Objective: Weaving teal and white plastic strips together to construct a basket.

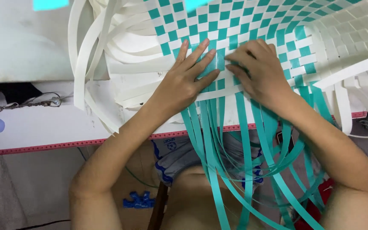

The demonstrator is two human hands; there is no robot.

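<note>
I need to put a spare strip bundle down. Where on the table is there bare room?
Bare white table lies left of the left hand, between the loose white strips and the red-edged front rim. Under both hands, right hand included, the woven mat and hanging teal strips crowd everything.

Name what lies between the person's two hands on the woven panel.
In the head view, between the left hand and right hand lies a narrow patch of the teal-and-white woven panel, mostly teal strips.
</note>
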